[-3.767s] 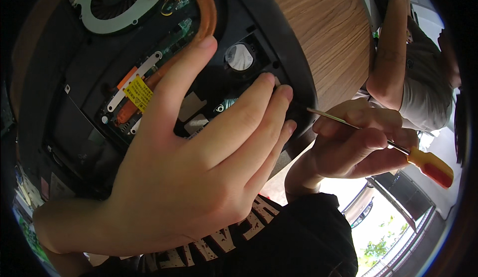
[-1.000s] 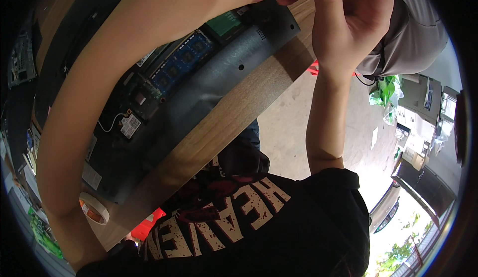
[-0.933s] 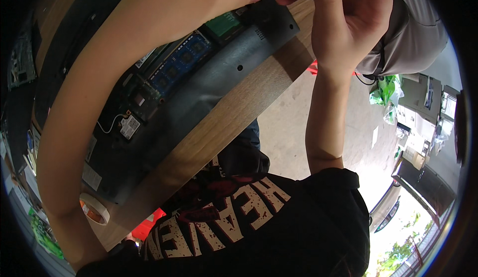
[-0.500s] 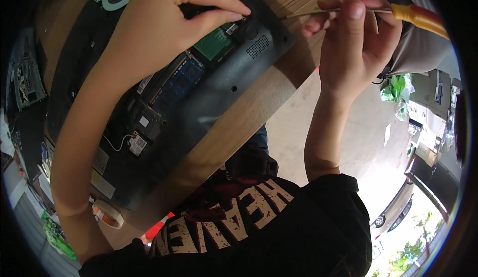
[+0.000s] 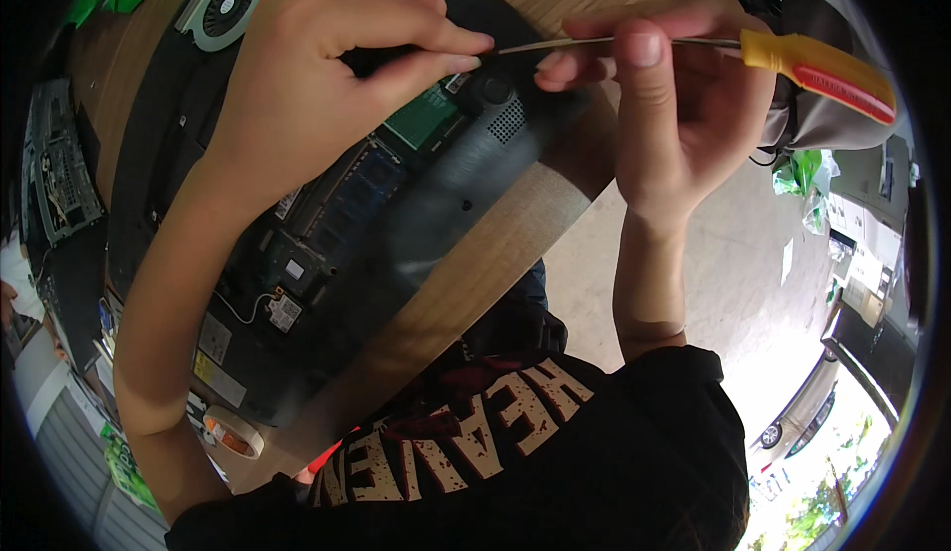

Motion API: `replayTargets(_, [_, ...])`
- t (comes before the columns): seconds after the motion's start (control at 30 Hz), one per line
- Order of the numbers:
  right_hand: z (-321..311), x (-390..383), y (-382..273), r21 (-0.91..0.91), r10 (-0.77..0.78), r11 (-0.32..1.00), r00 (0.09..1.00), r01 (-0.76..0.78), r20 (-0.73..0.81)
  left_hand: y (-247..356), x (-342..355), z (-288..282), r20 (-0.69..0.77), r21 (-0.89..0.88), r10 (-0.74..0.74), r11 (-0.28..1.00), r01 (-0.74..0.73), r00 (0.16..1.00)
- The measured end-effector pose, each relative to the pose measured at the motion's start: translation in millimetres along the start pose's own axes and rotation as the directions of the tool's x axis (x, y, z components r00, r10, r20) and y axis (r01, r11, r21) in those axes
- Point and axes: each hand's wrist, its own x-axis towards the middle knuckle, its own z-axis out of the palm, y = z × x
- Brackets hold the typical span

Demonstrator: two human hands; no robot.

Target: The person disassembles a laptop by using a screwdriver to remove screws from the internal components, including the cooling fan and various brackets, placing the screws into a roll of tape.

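Observation:
A black laptop base (image 5: pixel 431 224) lies bottom side up with its inside parts showing. My left hand (image 5: pixel 317 66) reaches over it, thumb and forefinger pinched together near the far right edge. Whatever sits between those fingertips is too small to make out. My right hand (image 5: pixel 684 125) grips a screwdriver (image 5: pixel 817 74) with a yellow and red handle. Its thin shaft points left, and the tip is right at the left fingertips. Below the left hand are a green circuit board (image 5: pixel 428 120) and a blue memory module (image 5: pixel 357 190). My left hand and forearm hide part of the laptop.
A round cooling fan (image 5: pixel 228 4) is at the far left of the laptop. A roll of tape (image 5: pixel 235 432) rests by my left elbow. Dark electronic parts (image 5: pixel 64 170) lie farther left. The wooden table's edge (image 5: pixel 515 229) runs diagonally beside the laptop; a car (image 5: pixel 802 402) stands outside.
My right hand has moved left, bringing the screwdriver tip in to the left fingertips. The left hand keeps its pinch at nearly the same spot. The whole view has shifted slightly.

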Motion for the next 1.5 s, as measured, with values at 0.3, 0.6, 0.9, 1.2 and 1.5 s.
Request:
replayTargets(0.3, [-2.0, 4.2, -2.2, -0.010, -0.115, 0.993, 0.988, 0.117, 0.102, 0.3, 2.9, -2.1, 0.037, 0.034, 0.087, 0.995, -0.089, 0.996])
replayTargets(0.6, [1.5, 2.8, -2.6, -0.047, -0.133, 0.989, 0.985, 0.139, 0.111, -5.9, -3.3, 2.0, -0.013, -0.107, -0.019, 0.994, 0.017, 1.000])
replayTargets(0.9, [2.2, -6.2, 7.8, 0.036, 0.070, 0.997, 0.997, -0.069, -0.024, 0.7, -7.3, -3.7, -0.057, -0.214, -0.144, 0.968, 0.128, 0.988])
replayTargets(1.2, [-1.8, -9.9, 18.0, 0.158, 0.134, 0.980, 0.990, -0.125, -0.044, -3.2, -8.9, -4.2, -0.052, -0.218, -0.116, 0.971, 0.102, 0.992])
replayTargets(1.5, [-4.6, -7.7, 19.4, 0.154, 0.098, 0.984, 0.995, -0.093, -0.021, 4.4, -2.8, -3.5, 0.007, -0.299, -0.155, 0.942, 0.150, 0.988])
